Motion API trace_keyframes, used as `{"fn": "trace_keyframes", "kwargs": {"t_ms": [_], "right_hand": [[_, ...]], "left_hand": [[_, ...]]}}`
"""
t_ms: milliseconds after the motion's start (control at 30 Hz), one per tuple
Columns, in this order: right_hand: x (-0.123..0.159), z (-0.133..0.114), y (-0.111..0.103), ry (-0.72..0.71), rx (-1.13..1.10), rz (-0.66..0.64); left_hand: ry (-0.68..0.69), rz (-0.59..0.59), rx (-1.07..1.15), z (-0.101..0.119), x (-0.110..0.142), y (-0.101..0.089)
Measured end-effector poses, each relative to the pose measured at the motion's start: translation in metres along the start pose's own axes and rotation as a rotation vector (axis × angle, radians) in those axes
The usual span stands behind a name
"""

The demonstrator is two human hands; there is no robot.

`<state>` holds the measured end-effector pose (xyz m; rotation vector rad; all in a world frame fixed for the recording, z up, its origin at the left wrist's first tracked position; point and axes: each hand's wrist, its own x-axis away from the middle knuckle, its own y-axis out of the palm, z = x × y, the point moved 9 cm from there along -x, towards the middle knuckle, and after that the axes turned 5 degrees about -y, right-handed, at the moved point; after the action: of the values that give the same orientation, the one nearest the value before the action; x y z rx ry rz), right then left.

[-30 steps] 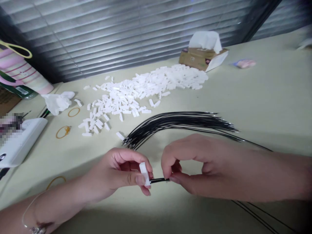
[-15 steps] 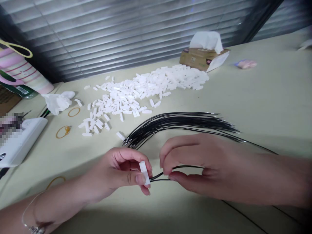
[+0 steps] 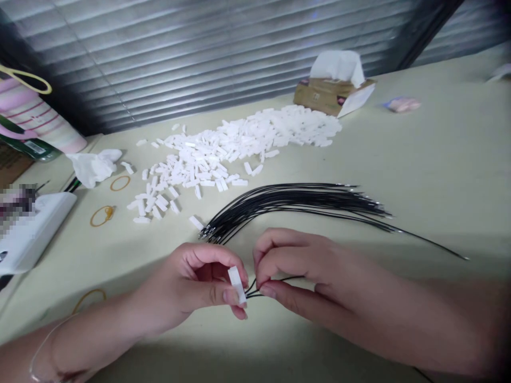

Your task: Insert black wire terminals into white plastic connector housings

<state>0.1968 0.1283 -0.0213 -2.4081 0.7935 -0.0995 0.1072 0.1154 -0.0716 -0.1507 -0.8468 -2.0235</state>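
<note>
Between the thumb and fingers of my left hand point(image 3: 211, 279) is a white plastic connector housing point(image 3: 237, 283), tilted slightly. Several thin black wires point(image 3: 255, 294) run out of its lower right end. Close beside it, my right hand point(image 3: 295, 271) pinches the black wires between thumb and fingertips; the exact grip point is partly hidden. Beyond both hands lies a curved bundle of black wires point(image 3: 287, 199) with metal terminals at its ends. One wire sticks out of the bundle to the right.
A big pile of white connector housings point(image 3: 239, 141) spreads across the table behind the bundle. A tissue pack point(image 3: 319, 97) stands at the back by the blinds. At left are rubber bands point(image 3: 101, 216), a crumpled tissue point(image 3: 92, 169), a white device point(image 3: 38, 229) and a striped bottle point(image 3: 43, 122).
My right hand has slid left along the wires, closer to the connector housing, and its fingers have closed nearer the wire ends. My left hand stays almost in place.
</note>
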Motion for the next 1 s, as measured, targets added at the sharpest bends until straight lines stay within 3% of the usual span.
{"fn": "trace_keyframes", "kwargs": {"t_ms": [200, 433, 733, 1000], "right_hand": [[-0.002, 0.005, 0.007, 0.044, -0.166, 0.042], [-0.001, -0.002, 0.005, -0.041, -0.202, 0.115], [0.000, -0.010, -0.001, -0.093, -0.093, 0.113], [-0.001, 0.005, -0.015, -0.005, 0.061, 0.139]], "left_hand": [[-0.002, 0.013, -0.034, 0.002, 0.001, 0.004], [0.052, 0.024, -0.089, 0.007, -0.001, 0.005], [0.078, 0.069, -0.167, 0.010, 0.002, 0.003], [0.138, 0.197, -0.135, 0.011, 0.004, -0.015]]}}
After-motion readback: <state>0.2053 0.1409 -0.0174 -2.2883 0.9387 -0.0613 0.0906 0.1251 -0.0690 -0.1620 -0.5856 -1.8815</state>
